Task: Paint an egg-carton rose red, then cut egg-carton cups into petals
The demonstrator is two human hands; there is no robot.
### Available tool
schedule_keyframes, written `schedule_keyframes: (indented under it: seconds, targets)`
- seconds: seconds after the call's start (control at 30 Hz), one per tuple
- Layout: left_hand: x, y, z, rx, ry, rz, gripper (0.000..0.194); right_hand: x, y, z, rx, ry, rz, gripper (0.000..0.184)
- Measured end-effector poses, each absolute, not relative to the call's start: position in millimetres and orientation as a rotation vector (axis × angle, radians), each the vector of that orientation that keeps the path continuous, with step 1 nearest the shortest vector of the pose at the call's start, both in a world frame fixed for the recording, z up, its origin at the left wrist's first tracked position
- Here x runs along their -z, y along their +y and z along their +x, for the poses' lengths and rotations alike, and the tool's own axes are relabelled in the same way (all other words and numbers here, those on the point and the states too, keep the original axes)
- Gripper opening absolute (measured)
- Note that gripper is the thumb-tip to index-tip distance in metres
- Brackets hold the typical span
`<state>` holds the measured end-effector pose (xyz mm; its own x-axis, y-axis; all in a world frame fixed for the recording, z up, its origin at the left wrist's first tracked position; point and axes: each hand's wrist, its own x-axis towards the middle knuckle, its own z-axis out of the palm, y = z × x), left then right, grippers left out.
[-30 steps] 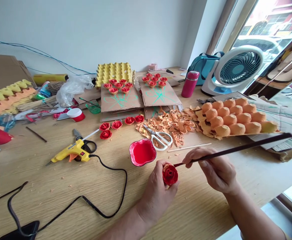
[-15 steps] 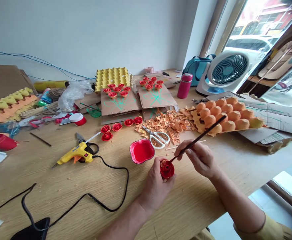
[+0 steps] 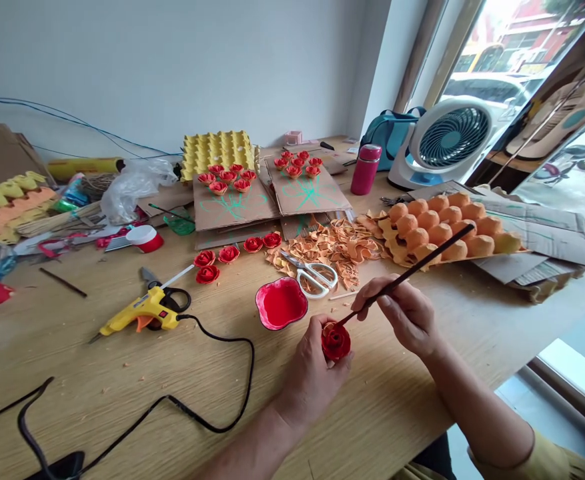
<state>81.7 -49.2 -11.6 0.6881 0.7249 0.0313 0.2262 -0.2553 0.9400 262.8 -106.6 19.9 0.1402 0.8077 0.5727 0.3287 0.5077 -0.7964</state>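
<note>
My left hand [image 3: 311,373] is closed around a small red-painted rose [image 3: 335,341] made of egg-carton card, held just above the wooden table [image 3: 122,400]. My right hand [image 3: 406,315] pinches a long dark paintbrush [image 3: 412,270] whose tip touches the top of the rose. A little cup of red paint [image 3: 281,304] stands just left of the rose. Several finished red roses [image 3: 232,254] lie in a row behind the cup.
White-handled scissors [image 3: 315,274] lie on orange carton scraps [image 3: 342,247]. An orange egg tray [image 3: 447,230] is at right, a yellow glue gun [image 3: 139,311] with black cord at left. Cardboard sheets with roses [image 3: 232,200], a yellow tray [image 3: 217,148], a pink bottle [image 3: 365,169] and a fan [image 3: 447,140] stand behind.
The brush has swung from nearly level to steeply tilted, its tip staying at the rose. Both hands have kept their grip and shifted only slightly as the view moved.
</note>
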Motion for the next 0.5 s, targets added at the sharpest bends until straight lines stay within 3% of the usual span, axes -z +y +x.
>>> schedule_keyframes:
  seconds: [0.5]
  targets:
    - [9.5, -50.0, 81.0, -0.568, 0.752, 1.785, 0.037, -22.4, -110.1, 260.0, -0.463, -1.515, -0.996, 0.020]
